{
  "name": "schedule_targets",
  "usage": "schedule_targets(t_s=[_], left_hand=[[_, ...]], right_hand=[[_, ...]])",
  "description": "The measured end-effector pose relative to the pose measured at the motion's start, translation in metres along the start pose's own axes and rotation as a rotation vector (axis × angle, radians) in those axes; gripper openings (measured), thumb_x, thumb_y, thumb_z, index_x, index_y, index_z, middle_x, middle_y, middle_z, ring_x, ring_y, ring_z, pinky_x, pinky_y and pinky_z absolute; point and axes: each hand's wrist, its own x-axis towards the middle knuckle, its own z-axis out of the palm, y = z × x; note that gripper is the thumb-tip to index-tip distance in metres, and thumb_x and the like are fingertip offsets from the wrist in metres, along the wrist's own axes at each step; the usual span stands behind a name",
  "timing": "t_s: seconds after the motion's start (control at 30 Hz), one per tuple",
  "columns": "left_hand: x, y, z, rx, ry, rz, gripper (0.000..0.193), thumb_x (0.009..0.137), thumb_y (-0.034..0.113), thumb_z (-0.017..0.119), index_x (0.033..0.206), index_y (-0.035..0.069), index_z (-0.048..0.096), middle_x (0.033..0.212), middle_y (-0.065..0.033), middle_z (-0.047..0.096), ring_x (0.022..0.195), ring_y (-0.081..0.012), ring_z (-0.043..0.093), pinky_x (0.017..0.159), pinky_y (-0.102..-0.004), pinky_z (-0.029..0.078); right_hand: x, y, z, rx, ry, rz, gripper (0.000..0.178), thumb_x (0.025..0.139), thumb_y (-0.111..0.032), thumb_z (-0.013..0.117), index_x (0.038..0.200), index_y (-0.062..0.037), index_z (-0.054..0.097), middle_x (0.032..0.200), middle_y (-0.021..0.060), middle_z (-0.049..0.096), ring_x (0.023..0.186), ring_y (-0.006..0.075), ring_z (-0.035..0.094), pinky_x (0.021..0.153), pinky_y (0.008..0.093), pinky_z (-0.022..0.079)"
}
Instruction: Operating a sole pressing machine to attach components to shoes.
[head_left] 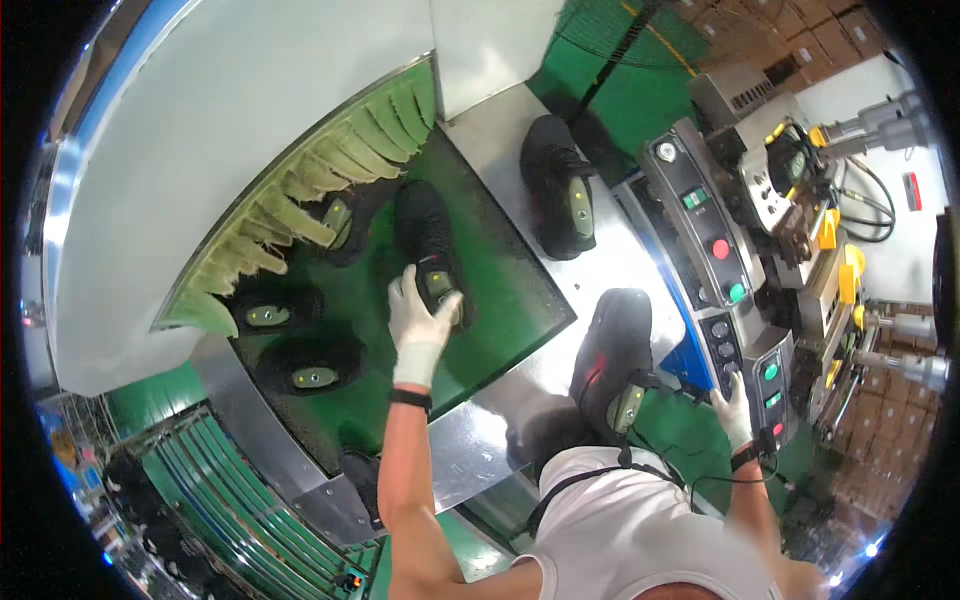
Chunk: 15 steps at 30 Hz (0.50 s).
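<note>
My left hand (pixel 422 325), in a white glove, is closed round the heel end of a black shoe (pixel 425 225). That shoe lies on a green conveyor belt (pixel 500 300), toe pointing away from me, with a shoe last in its opening. My right hand (pixel 734 412), also gloved, is at a machine's control panel (pixel 722 345), its fingers apart and reaching toward a black knob. Whether they touch the knob, I cannot tell. Between my hands, a black shoe with a red mark (pixel 610 350) is near the metal edge. Another black shoe (pixel 560 190) rests on the metal table beyond it.
Green fringe strips (pixel 300 190) hang from a big white machine housing (pixel 250 100) at the left. More black shoes, including one (pixel 312 372), lie on the belt beneath and beside them. A clamping machine (pixel 800 200) with hoses stands at the right. A slatted rack (pixel 230 495) is at the lower left.
</note>
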Motion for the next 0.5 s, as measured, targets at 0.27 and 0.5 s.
schedule_targets(t_s=[0.27,0.5], left_hand=[[0.109,-0.065,0.018,-0.468,-0.157,0.245,0.026,0.097,0.025,0.066,0.102,0.0,0.072,0.095,-0.0163,0.065,0.08,-0.0302,0.068,0.076,-0.0381,0.054],[0.059,0.008,0.017,-0.192,-0.044,0.271,0.028,0.1,0.026,0.061,0.096,0.0,0.071,0.09,-0.0128,0.066,0.077,-0.0303,0.066,0.074,-0.0393,0.052]], right_hand=[[-0.039,-0.039,-0.007,0.121,0.034,-0.117,0.064,0.092,-0.022,0.076,0.144,0.0037,0.049,0.149,0.026,0.051,0.14,0.0374,0.049,0.117,0.0403,0.038],[-0.061,-0.121,0.003,0.709,-0.166,-0.004,0.066,0.095,-0.022,0.072,0.15,0.0015,0.045,0.152,0.019,0.051,0.141,0.0261,0.048,0.117,0.0401,0.038]])
